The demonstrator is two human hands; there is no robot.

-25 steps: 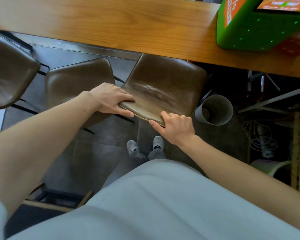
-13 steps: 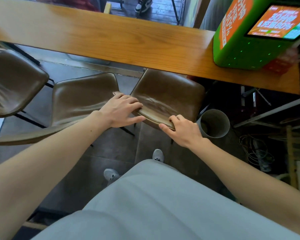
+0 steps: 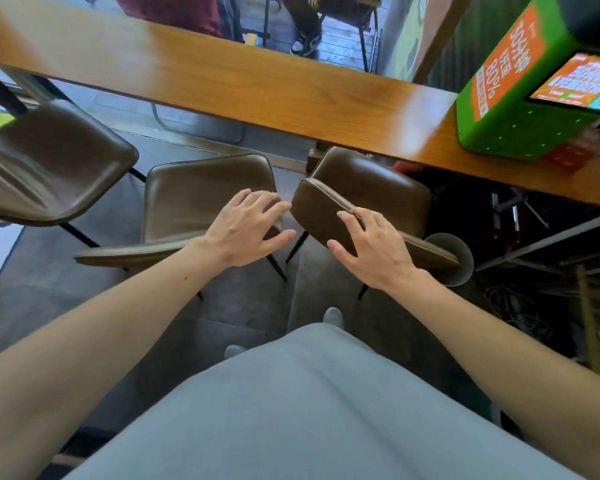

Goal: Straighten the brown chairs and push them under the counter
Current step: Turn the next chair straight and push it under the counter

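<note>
Three brown leather chairs stand by the wooden counter (image 3: 264, 88). The right chair (image 3: 371, 188) has its seat partly under the counter, its backrest facing me. My right hand (image 3: 371, 247) lies on top of that backrest with fingers spread, not gripping. My left hand (image 3: 246, 226) hovers open over the back edge of the middle chair (image 3: 201, 199), just left of the right chair, fingers apart. The middle chair stands out from the counter. The left chair (image 3: 45, 164) sits further out, turned at an angle.
A green and orange kiosk box (image 3: 530, 98) stands on the counter's right end. A grey bin (image 3: 454, 261) sits on the floor right of the right chair, with metal frames and cables (image 3: 513, 306) beyond. Seated people's legs show past the counter.
Both hands gripped the right chair's backrest before; now the left hand has let go and moved left over the middle chair, and the right hand has loosened. The view has tilted up.
</note>
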